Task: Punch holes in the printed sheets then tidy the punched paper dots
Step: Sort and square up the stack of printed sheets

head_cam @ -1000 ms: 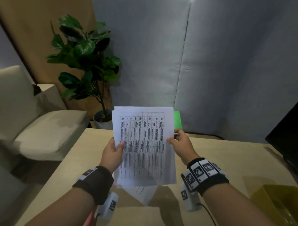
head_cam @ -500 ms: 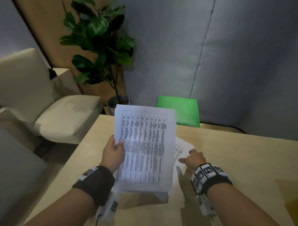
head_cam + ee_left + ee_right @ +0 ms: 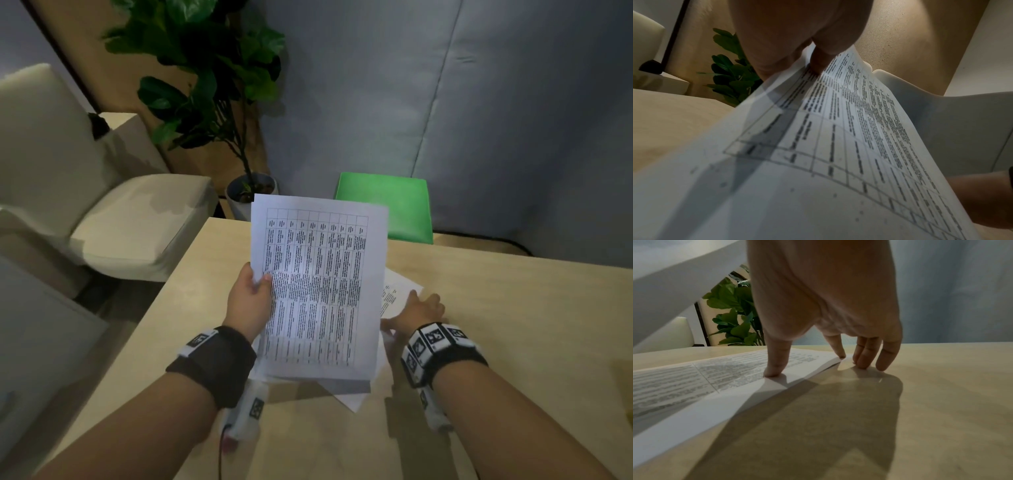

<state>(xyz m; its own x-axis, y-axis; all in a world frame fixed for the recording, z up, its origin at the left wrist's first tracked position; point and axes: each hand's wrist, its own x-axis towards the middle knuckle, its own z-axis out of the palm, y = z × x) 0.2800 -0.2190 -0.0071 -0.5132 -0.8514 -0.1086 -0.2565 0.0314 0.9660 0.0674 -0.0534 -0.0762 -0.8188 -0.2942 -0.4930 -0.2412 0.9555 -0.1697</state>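
My left hand [image 3: 251, 298] pinches the left edge of a printed sheet [image 3: 318, 287] with a table of text and holds it up over the wooden table [image 3: 513, 308]; in the left wrist view the thumb [image 3: 819, 63] presses on that sheet [image 3: 818, 154]. A second printed sheet [image 3: 394, 294] lies flat on the table beneath it. My right hand [image 3: 416, 310] rests on this sheet's right edge with fingers spread. In the right wrist view the thumb [image 3: 777, 363] and forefinger touch the flat sheet [image 3: 725, 374], and the other fingertips touch the table [image 3: 920, 402].
A green chair [image 3: 387, 205] stands behind the table's far edge. A potted plant [image 3: 219, 85] and a cream armchair [image 3: 102, 205] are at the back left. Grey padded panels form the back wall.
My right hand has let go of the held-up sheet and come down onto the sheet lying on the table. The left hand keeps holding its sheet. The head view has tilted down.
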